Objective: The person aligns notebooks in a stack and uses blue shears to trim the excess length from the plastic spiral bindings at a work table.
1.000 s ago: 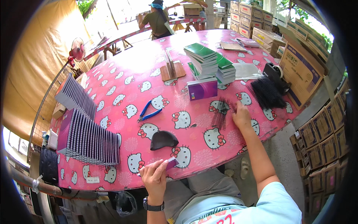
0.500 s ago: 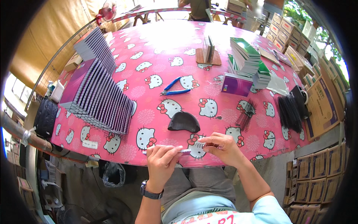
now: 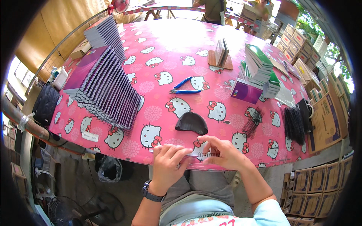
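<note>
At the table's near edge my left hand (image 3: pixel 170 159) is closed over a thin notebook or paper block, seen edge-on and mostly hidden under the fingers. My right hand (image 3: pixel 227 153) curls round a dark spiral binding coil (image 3: pixel 206 154), its thumb and index finger on either side of it. The coil's left end lies beside the notebook edge; whether it has entered the holes cannot be made out. Just beyond the hands sits a black curved holder (image 3: pixel 191 123). Farther off lie blue-handled cutting pliers (image 3: pixel 185 86), their handles spread.
Tall stacks of spiral-bound purple notebooks (image 3: pixel 109 90) stand at the left. At the right are green-covered books (image 3: pixel 259 62), a purple booklet (image 3: pixel 246 90), loose coils (image 3: pixel 253 122) and a bundle of black coils (image 3: pixel 294 124). A wooden stand (image 3: pixel 220 60) is farther back. Cartons (image 3: pixel 316 177) fill the right side.
My right index finger has lifted away from the thumb, widening the earlier pinch. The coil now lies straighter, between the fingers. My left hand keeps its hold, and the view has shifted slightly.
</note>
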The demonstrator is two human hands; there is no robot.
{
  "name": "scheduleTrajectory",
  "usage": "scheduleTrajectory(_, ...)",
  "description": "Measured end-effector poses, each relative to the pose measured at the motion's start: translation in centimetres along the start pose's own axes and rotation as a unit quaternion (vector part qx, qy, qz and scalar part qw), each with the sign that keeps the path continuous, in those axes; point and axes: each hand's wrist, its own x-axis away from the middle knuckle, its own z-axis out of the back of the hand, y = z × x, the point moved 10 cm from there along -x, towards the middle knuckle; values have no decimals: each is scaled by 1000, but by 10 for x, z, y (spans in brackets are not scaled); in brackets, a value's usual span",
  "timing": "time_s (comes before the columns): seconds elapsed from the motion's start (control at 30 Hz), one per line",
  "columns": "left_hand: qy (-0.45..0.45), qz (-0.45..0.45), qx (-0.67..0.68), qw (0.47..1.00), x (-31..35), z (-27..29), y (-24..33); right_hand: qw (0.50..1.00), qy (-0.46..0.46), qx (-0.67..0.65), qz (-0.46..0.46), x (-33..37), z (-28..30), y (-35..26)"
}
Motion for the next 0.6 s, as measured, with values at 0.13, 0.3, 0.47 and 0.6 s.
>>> scheduleTrajectory(0.13, -63, -20, -34, 997, 1, -18, 12, 999, -18, 33, 30, -5, -2, -5)
scheduleTrajectory(0.3, -113, -28, -58, 992, 1, -29, 16, 956, 52, 203, 206, -53, 23, -19)
scheduleTrajectory(0.47, -93, -47, -46, 993, 3, -23, 19, 904, -63, 342, 247, -89, -13, 4)
scheduleTrajectory(0.6, -109, -42, -57, 992, 7, -24, 14, 926, -32, 351, 137, -80, 13, 16)
